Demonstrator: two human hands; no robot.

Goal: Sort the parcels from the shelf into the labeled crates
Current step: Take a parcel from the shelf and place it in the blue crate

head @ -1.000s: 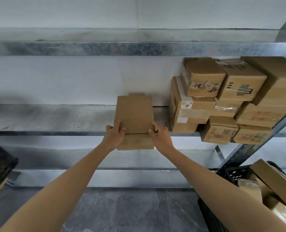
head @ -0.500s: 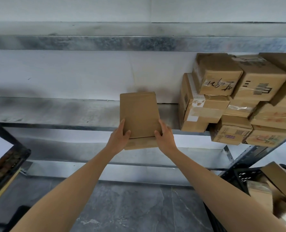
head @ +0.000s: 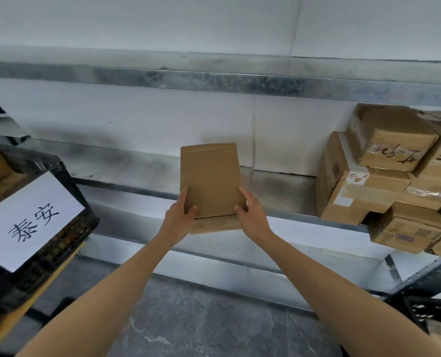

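Observation:
A flat brown cardboard parcel (head: 210, 181) is held up in front of the metal shelf (head: 142, 173), its plain face toward me. My left hand (head: 179, 215) grips its lower left edge and my right hand (head: 251, 215) grips its lower right edge, thumbs on the front. A black crate (head: 59, 228) with a white handwritten paper label (head: 26, 222) stands at the left. Several taped cardboard parcels (head: 384, 176) are stacked on the shelf at the right.
Another black crate (head: 425, 310) sits low at the right under the shelf's angled brace. A shelf beam (head: 214, 81) runs across above. Grey stone floor (head: 201, 323) lies below between my arms.
The view has swung left: the parcel stack slid toward the right edge and the labeled crate came into view at the left. Both hands keep holding the flat parcel.

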